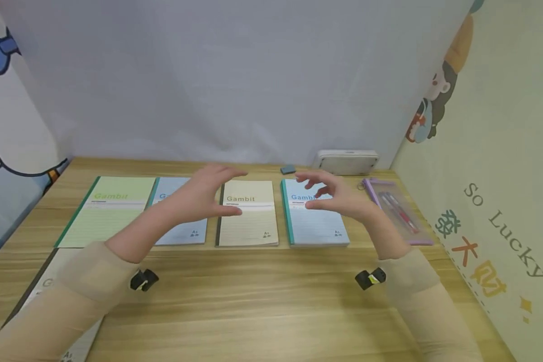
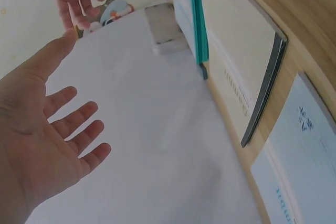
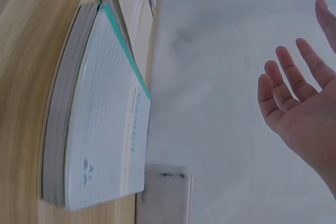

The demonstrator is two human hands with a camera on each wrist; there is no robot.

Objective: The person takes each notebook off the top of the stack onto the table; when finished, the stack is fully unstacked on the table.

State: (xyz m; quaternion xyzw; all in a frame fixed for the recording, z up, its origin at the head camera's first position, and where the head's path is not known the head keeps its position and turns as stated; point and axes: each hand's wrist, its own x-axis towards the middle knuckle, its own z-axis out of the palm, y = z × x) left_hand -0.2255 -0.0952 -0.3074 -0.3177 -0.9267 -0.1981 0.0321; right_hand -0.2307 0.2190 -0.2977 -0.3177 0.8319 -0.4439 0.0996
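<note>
- The left hand (image 1: 203,193) and right hand (image 1: 332,196) hover mid-frame, palms facing each other, fingers spread and loosely bent, holding nothing and touching nothing.
- Between and just below them in the head view lies the cream paper notebook with a dark spine (image 1: 248,213); the stack of pale blue notebooks with a teal spine (image 1: 314,213) sits under the right hand, and another blue notebook (image 1: 181,221) under the left wrist.
- Left of these lies a green lined notebook (image 1: 106,210), all flat on the wooden table (image 1: 253,296).
- At right, a clear purple pencil pouch (image 1: 398,211); behind, a white box (image 1: 347,162).
- Risk, as a judgement: closing on the cream notebook could nudge its close neighbours askew or topple the blue stack.
</note>
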